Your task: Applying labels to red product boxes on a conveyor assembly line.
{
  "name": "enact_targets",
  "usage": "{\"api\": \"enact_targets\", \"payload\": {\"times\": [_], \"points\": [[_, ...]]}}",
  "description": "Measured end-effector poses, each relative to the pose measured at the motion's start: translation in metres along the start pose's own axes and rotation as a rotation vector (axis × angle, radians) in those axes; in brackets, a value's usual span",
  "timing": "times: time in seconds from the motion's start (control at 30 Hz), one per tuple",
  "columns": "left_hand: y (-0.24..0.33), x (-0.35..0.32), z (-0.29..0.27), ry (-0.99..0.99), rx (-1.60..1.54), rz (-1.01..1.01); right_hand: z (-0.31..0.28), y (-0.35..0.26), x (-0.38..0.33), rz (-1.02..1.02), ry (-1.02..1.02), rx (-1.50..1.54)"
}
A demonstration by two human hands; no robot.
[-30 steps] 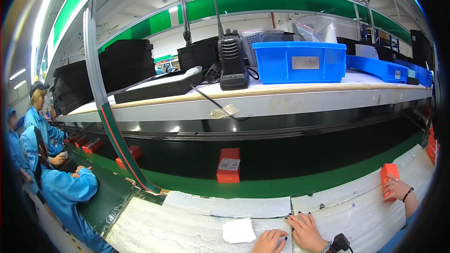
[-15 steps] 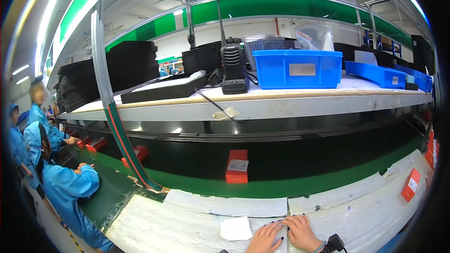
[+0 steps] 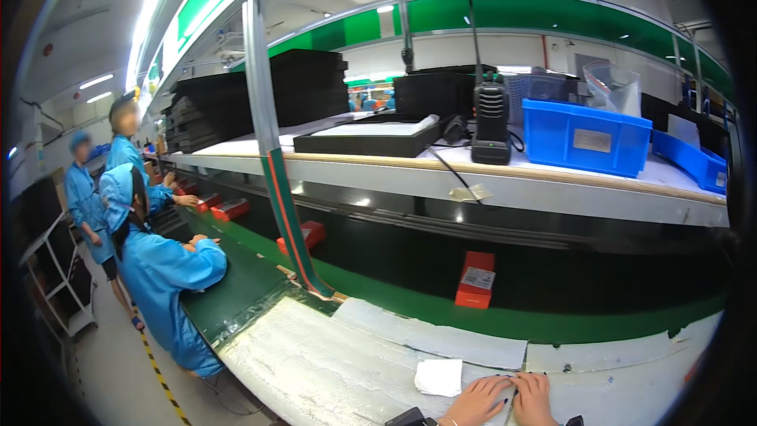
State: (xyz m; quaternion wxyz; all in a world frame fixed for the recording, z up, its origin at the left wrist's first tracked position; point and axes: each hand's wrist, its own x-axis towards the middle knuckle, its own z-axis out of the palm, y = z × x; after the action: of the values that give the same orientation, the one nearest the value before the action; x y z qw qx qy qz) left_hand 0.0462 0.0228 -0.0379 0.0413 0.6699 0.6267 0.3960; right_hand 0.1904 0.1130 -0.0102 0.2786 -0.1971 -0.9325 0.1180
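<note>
My left hand (image 3: 479,403) lies on the white-covered worktop (image 3: 307,371), its fingers stretched out and holding nothing. Close beside it, fingertips nearly meeting, rests my right hand (image 3: 532,399), also flat with nothing in it. Just left of my left hand is a small white square stack, perhaps paper (image 3: 438,377). Beyond the worktop, a red box with a white label (image 3: 475,280) sits on the dark green conveyor belt (image 3: 394,268), apart from both hands.
More red boxes (image 3: 230,210) lie along the belt to the left, where several people in blue work clothes (image 3: 162,268) are. A shelf above the belt bears a walkie-talkie (image 3: 490,122), a blue bin (image 3: 585,138) and black trays (image 3: 367,139). A metal post (image 3: 260,79) stands left of centre.
My view has turned left, so the scene sits further right and more of the left aisle shows. A red box at the far right has almost left the picture. Both hands stay resting on the worktop.
</note>
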Motion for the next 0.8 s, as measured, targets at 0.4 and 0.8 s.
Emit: {"api": "enact_targets", "payload": {"times": [0.4,0.8], "points": [[-0.013,0.040,0.053,0.222,0.245,0.008,0.000,0.001,0.000,0.076,0.038,0.066],[-0.015,0.059,0.055,0.245,0.128,-0.206,-0.001,-0.003,0.007,0.066,0.071,0.068]]}}
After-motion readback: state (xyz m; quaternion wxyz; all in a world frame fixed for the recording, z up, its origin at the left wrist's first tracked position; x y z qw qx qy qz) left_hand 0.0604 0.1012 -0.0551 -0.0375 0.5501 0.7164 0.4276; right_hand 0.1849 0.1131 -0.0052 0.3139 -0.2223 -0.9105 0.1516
